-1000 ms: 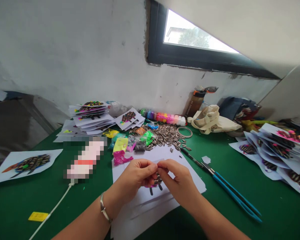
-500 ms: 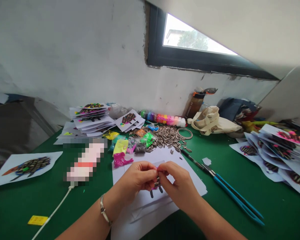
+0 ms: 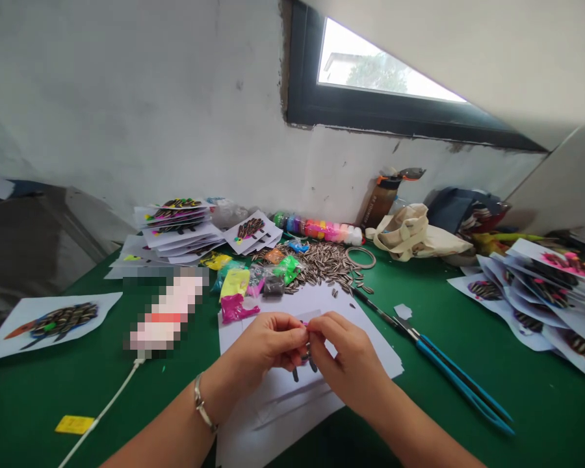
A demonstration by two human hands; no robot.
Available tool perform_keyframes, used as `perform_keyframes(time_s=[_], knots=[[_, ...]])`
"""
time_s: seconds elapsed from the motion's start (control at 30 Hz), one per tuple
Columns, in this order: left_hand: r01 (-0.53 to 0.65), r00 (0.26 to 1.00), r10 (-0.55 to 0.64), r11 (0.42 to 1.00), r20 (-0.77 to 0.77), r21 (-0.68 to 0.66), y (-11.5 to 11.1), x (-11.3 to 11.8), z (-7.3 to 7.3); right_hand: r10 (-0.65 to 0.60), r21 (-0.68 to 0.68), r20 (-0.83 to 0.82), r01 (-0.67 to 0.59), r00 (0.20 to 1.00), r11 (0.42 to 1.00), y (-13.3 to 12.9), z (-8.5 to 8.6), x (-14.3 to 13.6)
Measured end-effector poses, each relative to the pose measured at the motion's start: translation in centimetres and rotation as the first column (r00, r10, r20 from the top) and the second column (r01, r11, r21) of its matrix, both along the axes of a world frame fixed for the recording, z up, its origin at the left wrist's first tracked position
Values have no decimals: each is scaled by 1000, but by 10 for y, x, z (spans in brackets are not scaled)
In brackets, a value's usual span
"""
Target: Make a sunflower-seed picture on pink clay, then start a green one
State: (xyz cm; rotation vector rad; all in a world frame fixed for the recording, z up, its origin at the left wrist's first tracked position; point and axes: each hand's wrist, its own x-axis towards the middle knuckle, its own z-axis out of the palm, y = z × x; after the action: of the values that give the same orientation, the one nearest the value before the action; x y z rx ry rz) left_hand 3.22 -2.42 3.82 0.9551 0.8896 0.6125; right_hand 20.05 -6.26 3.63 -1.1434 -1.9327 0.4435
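Over the white paper sheets (image 3: 292,429) my left hand (image 3: 273,341) and my right hand (image 3: 347,357) meet fingertip to fingertip. Both are closed in a pinch on a tiny bit of pink clay (image 3: 305,323), mostly hidden by the fingers. Below them lies a picture card with dark painted legs (image 3: 295,375) and striped seeds, partly covered by my hands. An opened magenta clay packet (image 3: 237,308) rests just beyond my left hand. Farther back spreads a heap of striped sunflower seeds (image 3: 322,263).
Blue-handled tweezers (image 3: 461,380) lie to the right, near a torn paper scrap (image 3: 402,312). Stacks of seed-picture cards stand at left (image 3: 175,237) and right (image 3: 541,299). A tape roll (image 3: 373,259), a cloth bag (image 3: 409,234) and a bottle (image 3: 380,201) sit behind. A white cable (image 3: 108,406) crosses the left.
My fingertips have shifted slightly, and a bit of pink now shows between them. Both hands stay together over the card. The rest of the table looks the same.
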Motion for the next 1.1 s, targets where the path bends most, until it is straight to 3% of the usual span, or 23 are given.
perform_keyframes(time_s=[0.3,0.6,0.8,0.97,1.1], knots=[[-40,999,40,999,-5,11,-2,-1,7,52,-24,-29,-53,998,998,3,-2,0],[-37,998,38,999,-57,29,1,-3,5,-55,-28,-41,53,998,998,3,1,2],[-103,994,104,994,-33,43,2,-3,7,-103,-124,-99,91,990,988,7,-2,3],[-38,997,45,994,-67,104,4,-6,3,-128,-213,-106,104,986,972,7,-1,5],[-56,995,67,987,-68,152,5,-6,5,-144,-281,-135,102,980,954,8,0,8]])
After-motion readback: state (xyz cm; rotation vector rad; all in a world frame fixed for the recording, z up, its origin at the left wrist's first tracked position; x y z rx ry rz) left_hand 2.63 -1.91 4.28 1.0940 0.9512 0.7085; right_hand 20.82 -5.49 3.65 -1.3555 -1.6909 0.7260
